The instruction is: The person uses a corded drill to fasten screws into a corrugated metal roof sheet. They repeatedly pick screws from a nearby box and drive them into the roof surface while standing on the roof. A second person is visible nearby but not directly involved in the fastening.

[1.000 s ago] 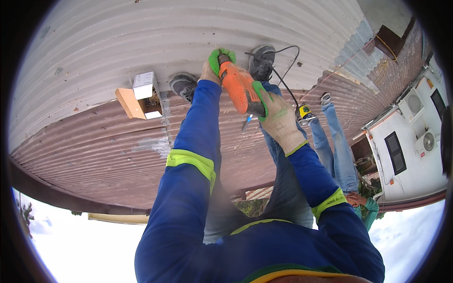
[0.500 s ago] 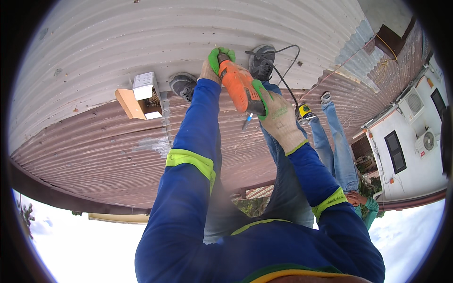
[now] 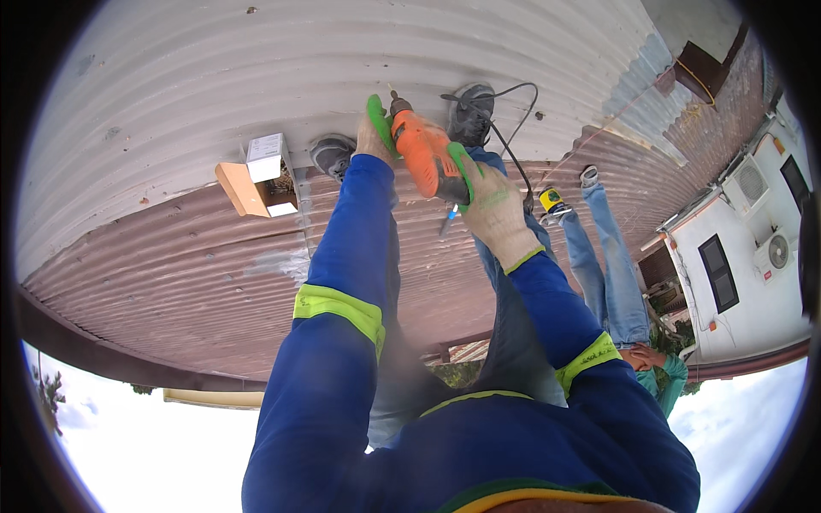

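Note:
An orange corded power drill (image 3: 419,147) is held between my two gloved hands above the roof sheets, its bit pointing away from me. My right hand (image 3: 500,208), in a cream glove with green fingertips, is closed around the rear grip. My left hand (image 3: 375,132) supports the drill's left side near the chuck; one green fingertip shows and the other fingers are mostly hidden behind the drill. The thin bit (image 3: 392,89) is visible beyond the chuck. A black cord (image 3: 510,150) loops to the right of the drill.
An open cardboard box (image 3: 265,160) with dark contents sits left of my shoes (image 3: 332,156). Below the drill is a slim blue item (image 3: 449,221). Another person's legs (image 3: 601,244) and a yellow container (image 3: 552,200) are at right. Grey corrugated sheet (image 3: 256,77) overlaps reddish sheet (image 3: 188,265).
My left hand has slid off the chuck to the drill's left side, exposing the chuck and bit. The drill and my right hand have shifted slightly left.

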A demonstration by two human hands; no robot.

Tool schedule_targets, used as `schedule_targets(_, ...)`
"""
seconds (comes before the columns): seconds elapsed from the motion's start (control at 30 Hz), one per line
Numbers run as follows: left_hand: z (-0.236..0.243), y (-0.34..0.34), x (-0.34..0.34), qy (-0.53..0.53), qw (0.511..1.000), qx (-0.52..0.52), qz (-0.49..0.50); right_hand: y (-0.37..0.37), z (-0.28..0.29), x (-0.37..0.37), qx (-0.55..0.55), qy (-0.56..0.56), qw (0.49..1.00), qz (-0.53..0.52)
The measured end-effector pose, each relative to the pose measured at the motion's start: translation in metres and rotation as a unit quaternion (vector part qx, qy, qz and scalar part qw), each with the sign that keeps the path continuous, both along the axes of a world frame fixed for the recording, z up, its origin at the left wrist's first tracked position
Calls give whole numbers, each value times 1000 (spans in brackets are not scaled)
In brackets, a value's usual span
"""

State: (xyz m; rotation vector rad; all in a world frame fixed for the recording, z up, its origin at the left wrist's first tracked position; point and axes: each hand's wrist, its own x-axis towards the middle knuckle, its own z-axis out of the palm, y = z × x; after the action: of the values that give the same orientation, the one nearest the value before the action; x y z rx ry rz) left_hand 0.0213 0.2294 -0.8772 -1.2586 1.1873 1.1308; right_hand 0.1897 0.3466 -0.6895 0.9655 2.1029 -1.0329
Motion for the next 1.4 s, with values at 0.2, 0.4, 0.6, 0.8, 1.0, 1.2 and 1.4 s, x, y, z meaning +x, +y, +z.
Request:
schedule_targets(0.2,81,14,14,-23,979,200,-18,1,3,-13,-37,-46,998,-19)
schedule_targets(0.4,72,21,13,-54,985,160,-23,2,0,-17,-52,-75,994,-57)
schedule_targets(0.6,59,5,18,-5,968,246,-58,5,0,-20,-81,-116,989,-29)
schedule_targets(0.8,52,5,21,-50,980,192,-32,7,-2,-19,-87,-113,989,-26)
schedule_targets(1.0,52,6,18,-53,974,222,-11,6,-2,-19,-83,-105,991,-28)
schedule_targets(1.2,45,1,22,-28,976,215,-36,6,-1,-22,-82,-115,990,-28)
schedule_targets(1.4,42,1,21,-30,962,268,-35,7,-3,-22,-87,-121,988,-26)
